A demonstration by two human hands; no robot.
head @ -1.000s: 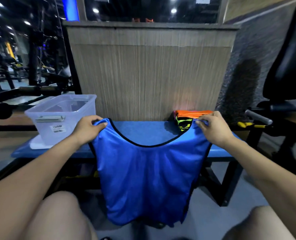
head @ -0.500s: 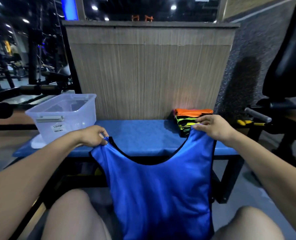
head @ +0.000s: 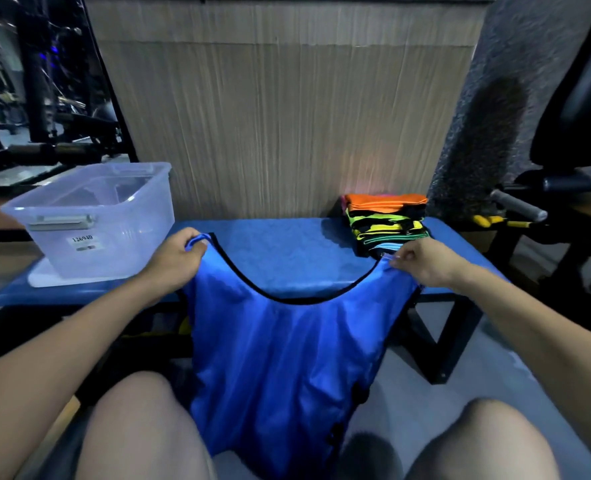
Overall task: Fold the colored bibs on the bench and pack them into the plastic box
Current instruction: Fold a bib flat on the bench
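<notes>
Blue bib (head: 280, 362) hangs off the worktop's (head: 287, 258) near edge — left hand (head: 178, 259) and right hand (head: 425, 263) each pinch a shoulder strap, grip clamped, spreading it flat for folding.

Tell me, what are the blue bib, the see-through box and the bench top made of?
Blue bib: thin, slightly shiny fabric, probably polyester; it hangs in soft folds with black edging. Plastic box: clear, frosty-looking hard plastic; you can see through its walls. Bench top: blue padding with a grainy cover, perhaps vinyl; the look leaves it open.
</notes>
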